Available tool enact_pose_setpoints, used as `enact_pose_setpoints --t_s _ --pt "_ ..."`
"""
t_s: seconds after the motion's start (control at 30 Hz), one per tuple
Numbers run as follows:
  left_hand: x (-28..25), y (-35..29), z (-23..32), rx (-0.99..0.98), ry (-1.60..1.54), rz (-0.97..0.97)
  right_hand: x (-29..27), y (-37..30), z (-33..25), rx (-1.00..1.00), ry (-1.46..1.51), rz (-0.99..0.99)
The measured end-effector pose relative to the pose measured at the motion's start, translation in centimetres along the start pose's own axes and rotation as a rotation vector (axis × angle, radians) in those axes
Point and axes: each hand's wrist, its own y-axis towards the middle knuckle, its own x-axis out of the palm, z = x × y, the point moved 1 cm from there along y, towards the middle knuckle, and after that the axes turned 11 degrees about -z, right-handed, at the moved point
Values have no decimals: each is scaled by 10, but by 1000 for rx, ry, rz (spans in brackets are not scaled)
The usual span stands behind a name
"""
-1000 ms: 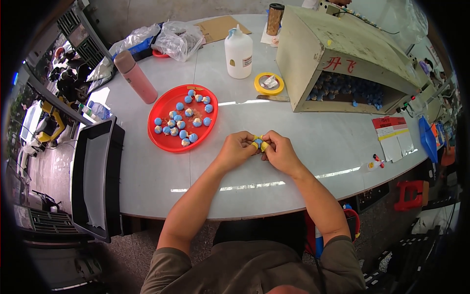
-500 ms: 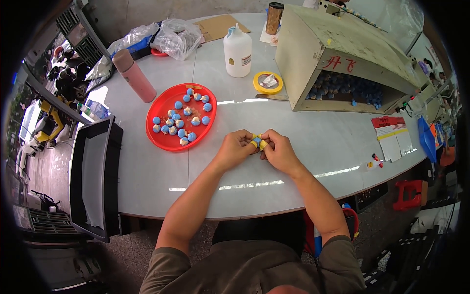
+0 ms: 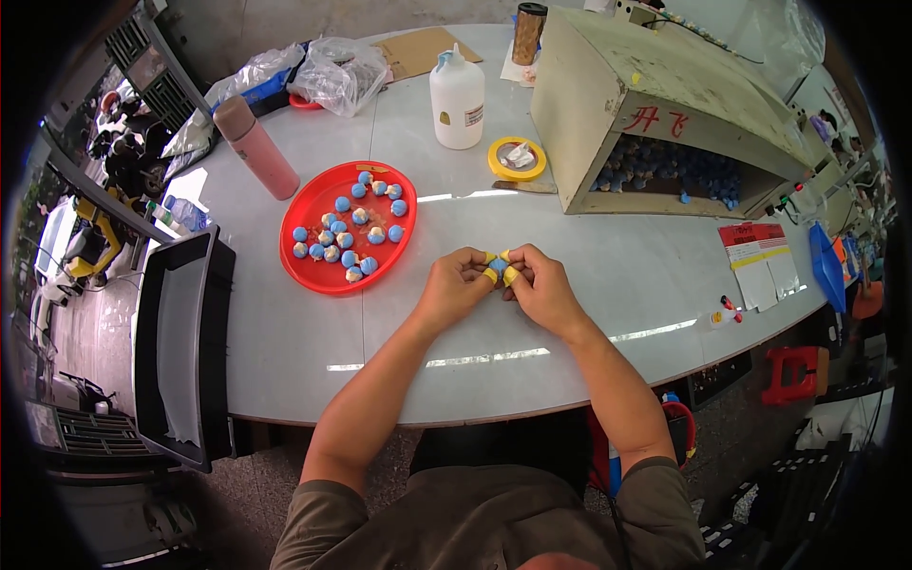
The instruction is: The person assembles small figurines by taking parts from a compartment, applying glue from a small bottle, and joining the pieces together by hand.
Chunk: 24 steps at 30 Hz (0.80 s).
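My left hand and my right hand meet over the middle of the grey table. Between their fingertips they pinch a small blue ball, mostly covered by the fingers. Yellow wrapping, seemingly tape, shows on the thumbs and forefingers. To the left of my hands lies a round red tray. Several small blue-and-cream balls are scattered in it, and they look like the kind I hold.
Beyond my hands stand a white squeeze bottle, a yellow tape roll and a knife-like tool. A beige metal box holding many blue pieces is at right. A pink flask and black bin are at left.
Both hands keep hold of the blue ball in nearly the same place, with the fingers shifted slightly around it. The whole view has moved a little.
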Motion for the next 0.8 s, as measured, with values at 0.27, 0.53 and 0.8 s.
enact_pose_setpoints --t_s 0.27,0.53,0.8 --pt "0 -2 9 1 -160 -25 -4 3 4 8 65 -15" --pt "0 -1 10 -54 -213 -22 -8 3 4 50 123 -31" --pt "-1 -1 8 -45 -183 -54 -10 2 -1 93 166 -73"
